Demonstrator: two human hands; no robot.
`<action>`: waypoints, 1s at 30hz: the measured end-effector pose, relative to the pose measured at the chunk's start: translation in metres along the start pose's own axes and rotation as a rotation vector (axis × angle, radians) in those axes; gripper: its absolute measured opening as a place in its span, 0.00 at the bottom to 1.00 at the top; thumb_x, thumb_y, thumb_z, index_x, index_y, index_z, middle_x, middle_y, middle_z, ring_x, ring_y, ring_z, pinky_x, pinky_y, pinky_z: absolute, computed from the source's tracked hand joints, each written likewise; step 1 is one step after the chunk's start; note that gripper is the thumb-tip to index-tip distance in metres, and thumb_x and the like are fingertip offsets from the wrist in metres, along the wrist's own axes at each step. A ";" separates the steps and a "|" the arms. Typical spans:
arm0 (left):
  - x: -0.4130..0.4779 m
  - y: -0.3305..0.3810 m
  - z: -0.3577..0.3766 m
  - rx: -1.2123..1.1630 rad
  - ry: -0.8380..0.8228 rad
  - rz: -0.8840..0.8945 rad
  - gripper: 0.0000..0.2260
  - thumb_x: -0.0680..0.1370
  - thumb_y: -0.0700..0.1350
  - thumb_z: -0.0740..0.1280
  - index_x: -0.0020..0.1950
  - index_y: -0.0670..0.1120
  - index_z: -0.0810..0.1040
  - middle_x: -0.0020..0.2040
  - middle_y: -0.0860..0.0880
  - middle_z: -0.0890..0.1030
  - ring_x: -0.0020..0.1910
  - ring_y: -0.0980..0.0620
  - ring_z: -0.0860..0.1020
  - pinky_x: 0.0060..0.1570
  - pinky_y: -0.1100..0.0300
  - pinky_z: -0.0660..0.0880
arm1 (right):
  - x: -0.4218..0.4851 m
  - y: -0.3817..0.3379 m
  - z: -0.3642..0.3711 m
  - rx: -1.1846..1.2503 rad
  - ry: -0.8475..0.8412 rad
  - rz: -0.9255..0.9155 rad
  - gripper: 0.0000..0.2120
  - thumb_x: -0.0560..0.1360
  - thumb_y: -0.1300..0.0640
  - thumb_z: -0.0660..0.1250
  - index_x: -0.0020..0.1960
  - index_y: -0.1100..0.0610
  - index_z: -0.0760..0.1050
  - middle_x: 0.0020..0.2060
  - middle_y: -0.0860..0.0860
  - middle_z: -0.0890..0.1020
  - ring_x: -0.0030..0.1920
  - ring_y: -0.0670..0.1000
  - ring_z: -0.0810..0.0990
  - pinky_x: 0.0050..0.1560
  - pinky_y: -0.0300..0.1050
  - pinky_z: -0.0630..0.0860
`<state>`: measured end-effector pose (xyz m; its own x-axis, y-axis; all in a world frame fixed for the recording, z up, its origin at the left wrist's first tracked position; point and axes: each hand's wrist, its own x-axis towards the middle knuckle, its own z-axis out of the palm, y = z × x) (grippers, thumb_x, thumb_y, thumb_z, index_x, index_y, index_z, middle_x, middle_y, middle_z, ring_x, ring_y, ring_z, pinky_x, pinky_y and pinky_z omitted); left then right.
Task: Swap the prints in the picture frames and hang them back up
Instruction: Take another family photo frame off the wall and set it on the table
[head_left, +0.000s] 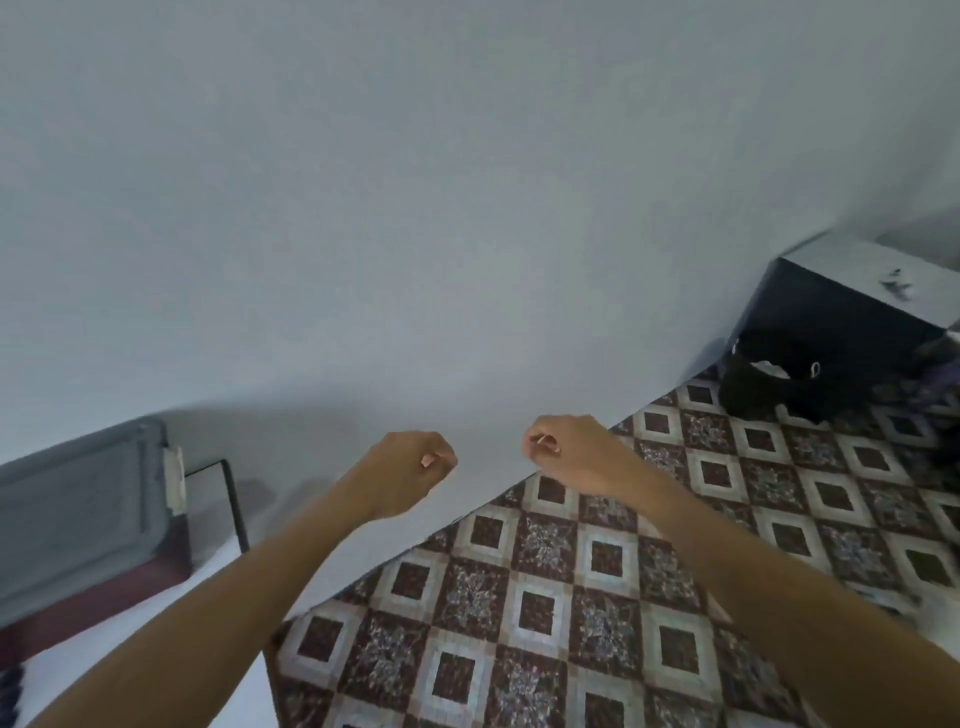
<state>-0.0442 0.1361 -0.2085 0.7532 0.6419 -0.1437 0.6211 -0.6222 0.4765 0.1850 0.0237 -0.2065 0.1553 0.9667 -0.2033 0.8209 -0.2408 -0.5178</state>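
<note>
both forearms bare, no sleeves; left hand (410, 467) and right hand (569, 452) ungloved.

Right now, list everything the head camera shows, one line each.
wall: one, pale grey-blue, bare, fills the upper view.
floor: one, patterned tiles in brown and cream, lower right.
picture frame: one, thin black edge around a white face, lower left against the wall.
grey panel: one, grey, far left, resting on something dark red.
dark box: one, black with a pale top, right against the wall.
black bag: one, on the floor by the box.
left hand: loosely closed, empty, raised near the wall.
right hand: loosely closed, empty.
</note>
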 end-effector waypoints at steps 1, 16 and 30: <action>0.006 -0.002 -0.011 0.003 0.028 -0.012 0.11 0.82 0.49 0.61 0.57 0.50 0.81 0.57 0.52 0.82 0.53 0.52 0.79 0.54 0.57 0.74 | 0.013 -0.005 -0.010 0.015 0.027 -0.030 0.09 0.81 0.51 0.61 0.55 0.50 0.79 0.53 0.47 0.83 0.50 0.49 0.82 0.56 0.50 0.79; 0.060 0.007 -0.145 -0.061 0.438 -0.297 0.07 0.81 0.51 0.63 0.51 0.54 0.81 0.47 0.60 0.81 0.38 0.61 0.78 0.42 0.65 0.75 | 0.165 -0.071 -0.151 0.045 0.103 -0.439 0.07 0.79 0.48 0.63 0.50 0.45 0.80 0.45 0.40 0.82 0.43 0.45 0.82 0.50 0.48 0.80; 0.058 0.042 -0.323 0.204 0.872 -0.267 0.07 0.81 0.48 0.63 0.52 0.51 0.81 0.51 0.56 0.81 0.46 0.56 0.80 0.51 0.58 0.78 | 0.225 -0.194 -0.286 0.143 0.395 -0.796 0.08 0.80 0.50 0.65 0.53 0.52 0.81 0.48 0.45 0.83 0.49 0.45 0.80 0.48 0.39 0.75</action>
<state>-0.0443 0.2920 0.0833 0.2027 0.8334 0.5141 0.8385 -0.4189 0.3485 0.2180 0.3123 0.0857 -0.2307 0.8052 0.5462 0.6942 0.5296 -0.4875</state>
